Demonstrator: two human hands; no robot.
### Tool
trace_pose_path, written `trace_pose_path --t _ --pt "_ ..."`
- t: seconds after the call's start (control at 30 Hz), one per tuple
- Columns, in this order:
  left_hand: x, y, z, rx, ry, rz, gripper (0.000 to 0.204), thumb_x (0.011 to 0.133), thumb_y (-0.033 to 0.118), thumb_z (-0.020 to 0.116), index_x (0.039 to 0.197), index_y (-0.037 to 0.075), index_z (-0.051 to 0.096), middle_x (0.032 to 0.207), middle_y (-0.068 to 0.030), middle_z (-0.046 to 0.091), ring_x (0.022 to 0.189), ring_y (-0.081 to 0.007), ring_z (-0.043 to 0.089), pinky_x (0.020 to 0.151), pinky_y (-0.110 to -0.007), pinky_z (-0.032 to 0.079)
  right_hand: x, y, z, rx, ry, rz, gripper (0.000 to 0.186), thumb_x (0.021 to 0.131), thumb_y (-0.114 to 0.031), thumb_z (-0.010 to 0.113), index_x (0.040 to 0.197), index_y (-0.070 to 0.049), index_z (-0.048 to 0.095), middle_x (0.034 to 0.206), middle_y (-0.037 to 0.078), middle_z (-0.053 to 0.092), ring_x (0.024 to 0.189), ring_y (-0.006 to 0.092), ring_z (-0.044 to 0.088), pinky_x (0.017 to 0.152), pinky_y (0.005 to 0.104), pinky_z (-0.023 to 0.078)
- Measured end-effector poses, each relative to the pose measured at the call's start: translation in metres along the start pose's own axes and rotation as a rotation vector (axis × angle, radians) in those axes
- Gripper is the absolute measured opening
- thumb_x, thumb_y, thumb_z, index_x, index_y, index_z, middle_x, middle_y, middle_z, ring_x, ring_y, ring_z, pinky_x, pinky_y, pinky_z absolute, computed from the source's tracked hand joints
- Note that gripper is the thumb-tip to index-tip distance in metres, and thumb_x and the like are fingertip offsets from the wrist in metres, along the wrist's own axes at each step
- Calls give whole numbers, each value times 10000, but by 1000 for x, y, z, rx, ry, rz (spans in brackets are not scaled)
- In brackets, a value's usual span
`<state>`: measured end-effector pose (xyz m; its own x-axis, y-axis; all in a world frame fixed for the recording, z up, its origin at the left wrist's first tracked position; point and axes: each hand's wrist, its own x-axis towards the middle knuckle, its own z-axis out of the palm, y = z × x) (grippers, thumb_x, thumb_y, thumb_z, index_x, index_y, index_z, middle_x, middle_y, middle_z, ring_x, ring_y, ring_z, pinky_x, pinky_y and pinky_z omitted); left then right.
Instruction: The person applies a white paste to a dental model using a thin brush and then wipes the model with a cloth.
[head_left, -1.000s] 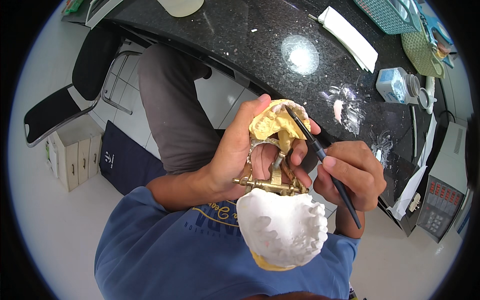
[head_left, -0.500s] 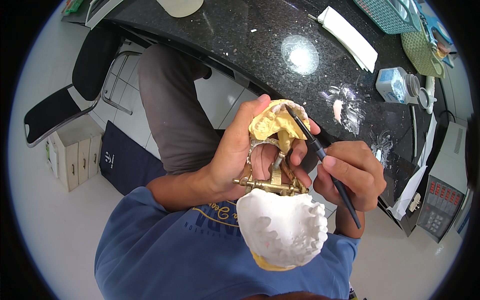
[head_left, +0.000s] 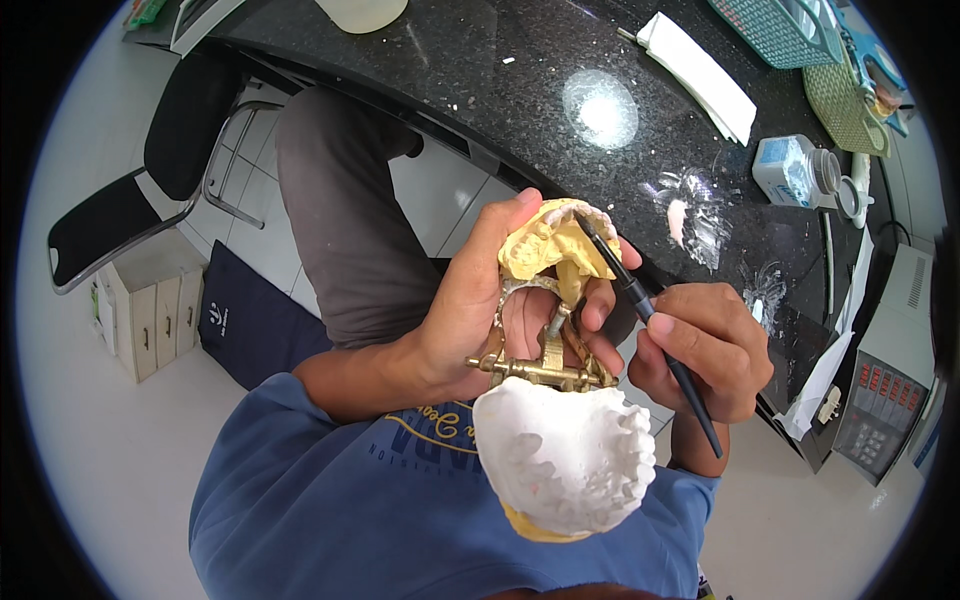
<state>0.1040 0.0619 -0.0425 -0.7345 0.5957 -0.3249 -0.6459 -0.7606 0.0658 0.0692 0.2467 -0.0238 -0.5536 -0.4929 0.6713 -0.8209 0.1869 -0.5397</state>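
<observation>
At the centre of the frame, we hold the yellow dental cast (head_left: 535,258) and its brass hinge (head_left: 540,373) with our left hand (head_left: 450,315), fingers curled around them, the white cast (head_left: 560,455) below. Our right hand (head_left: 712,345) pinches a black pen-like tool (head_left: 632,290), tip at the yellow rim: fine detailing, we judge, where the next stroke calls for steadiness and light pressure.

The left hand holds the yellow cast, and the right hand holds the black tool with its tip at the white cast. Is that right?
Not quite: the head view shows the tip of the black tool at the yellow cast, not the white cast. The left hand does hold the yellow cast, and the right hand the tool.
</observation>
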Motion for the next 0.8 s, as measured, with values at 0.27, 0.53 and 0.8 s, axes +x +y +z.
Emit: trace_pose_path --t 0.27,0.53,0.8 --pt "-1 1 -1 8 3 5 716 948 558 205 1179 -50 504 767 -101 554 706 -283 672 665 -365 577 0 2 1 12 -14 -18 259 701 -14 767 927 1 642 736 115 638 612 201 642 499 275 536" --pt "-1 2 3 30 40 -18 713 944 563 224 1164 -48 519 749 -105 556 703 -302 675 633 -374 563 -1 -1 -3 32 -8 7 255 741 -3 722 978 6 627 740 125 645 632 209 650 531 290 541" --pt "5 -1 -5 63 -26 1 715 939 577 216 1203 -33 481 765 -110 552 741 -331 682 615 -383 563 -9 -13 -34 34 372 554 196 850 -66 608 1012 41 582 869 157 580 633 160 577 519 206 454"
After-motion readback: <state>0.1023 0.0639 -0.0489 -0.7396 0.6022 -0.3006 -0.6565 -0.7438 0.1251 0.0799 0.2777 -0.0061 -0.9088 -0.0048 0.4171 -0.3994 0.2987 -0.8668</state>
